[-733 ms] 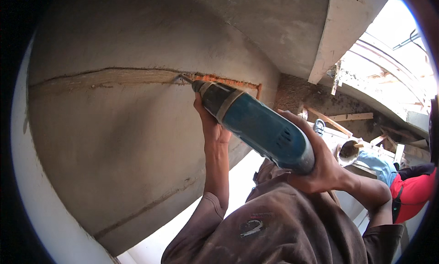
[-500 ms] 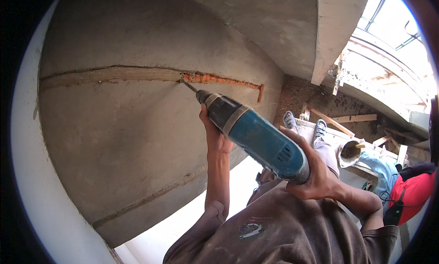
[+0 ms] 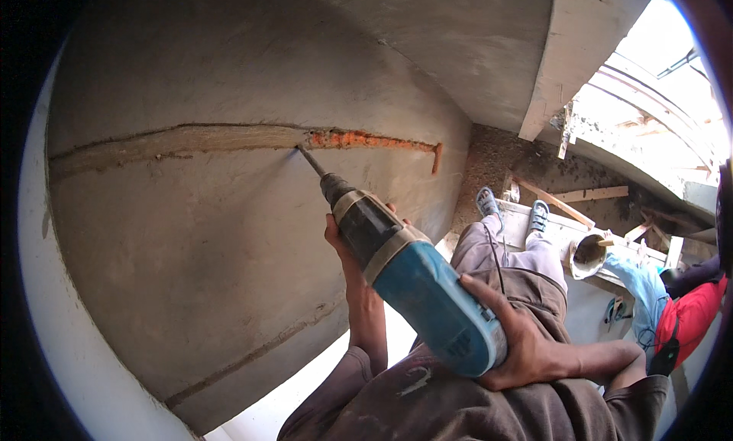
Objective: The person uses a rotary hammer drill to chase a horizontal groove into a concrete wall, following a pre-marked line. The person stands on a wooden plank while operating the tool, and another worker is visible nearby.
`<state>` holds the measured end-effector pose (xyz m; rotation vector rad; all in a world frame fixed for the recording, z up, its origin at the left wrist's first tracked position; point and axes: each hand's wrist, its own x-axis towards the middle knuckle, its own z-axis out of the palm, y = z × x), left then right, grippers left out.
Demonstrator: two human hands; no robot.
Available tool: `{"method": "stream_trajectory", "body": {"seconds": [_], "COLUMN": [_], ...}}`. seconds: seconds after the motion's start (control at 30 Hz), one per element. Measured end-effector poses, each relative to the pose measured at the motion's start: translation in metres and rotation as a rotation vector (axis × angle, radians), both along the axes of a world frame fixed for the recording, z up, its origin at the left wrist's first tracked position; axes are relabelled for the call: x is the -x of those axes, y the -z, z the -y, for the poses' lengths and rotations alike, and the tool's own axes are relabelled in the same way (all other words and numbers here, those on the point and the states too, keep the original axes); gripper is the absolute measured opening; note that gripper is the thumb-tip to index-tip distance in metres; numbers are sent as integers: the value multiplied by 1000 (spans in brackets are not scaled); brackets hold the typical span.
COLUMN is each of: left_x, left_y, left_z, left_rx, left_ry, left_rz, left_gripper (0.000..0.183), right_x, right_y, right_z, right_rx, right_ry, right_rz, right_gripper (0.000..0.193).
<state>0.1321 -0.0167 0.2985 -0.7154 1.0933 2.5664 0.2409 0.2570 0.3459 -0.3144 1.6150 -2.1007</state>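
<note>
I hold a blue and black rotary hammer, slanting up and left, its rear low in front of my chest. My left hand is closed round the black front body from beneath, with fingertips showing on the far side. At the rear, my right hand grips the handle end; the trigger is hidden. The steel chisel bit has its tip at the lower edge of a long groove in the grey plastered wall. Right of the tip the groove shows orange brick.
I stand on a plank platform. On it sits a bucket near my feet, beside a person in light blue trousers and red clothing. Loose timber pieces lie beyond. A bright opening is at upper right.
The hammer's body has swung lower and steeper, with both hands on it. The bit tip has moved slightly left and down, to the groove's lower edge.
</note>
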Motion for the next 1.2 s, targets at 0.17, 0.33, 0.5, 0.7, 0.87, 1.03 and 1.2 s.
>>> {"method": "stream_trajectory", "body": {"seconds": [0.17,0.33,0.5,0.7,0.87,1.03,1.2], "left_x": [5,21,16,26,46,66,90], "left_y": [-1,-5,6,7,-12,-21,-26], "left_z": [18,9,-23,-61,-78,-81,-69], "left_rx": [-179,-272,266,140,191,133,-55], "left_ry": [119,132,210,133,99,72,-2], "left_rz": [-41,-45,-182,-96,-165,-139,-163], "left_gripper": [80,83,61,53,51,51,58], "right_x": [7,23,24,27,49,79,121], "right_y": [-8,-17,12,16,17,-6,-33], "right_z": [23,11,-25,-68,-76,-81,-79], "right_rx": [-59,-35,114,87,55,-109,-203], "right_ry": [-78,-87,71,145,145,188,166], "right_rz": [-87,56,34,137,99,-172,-134], "right_gripper": [108,107,99,100,96,90,89]}}
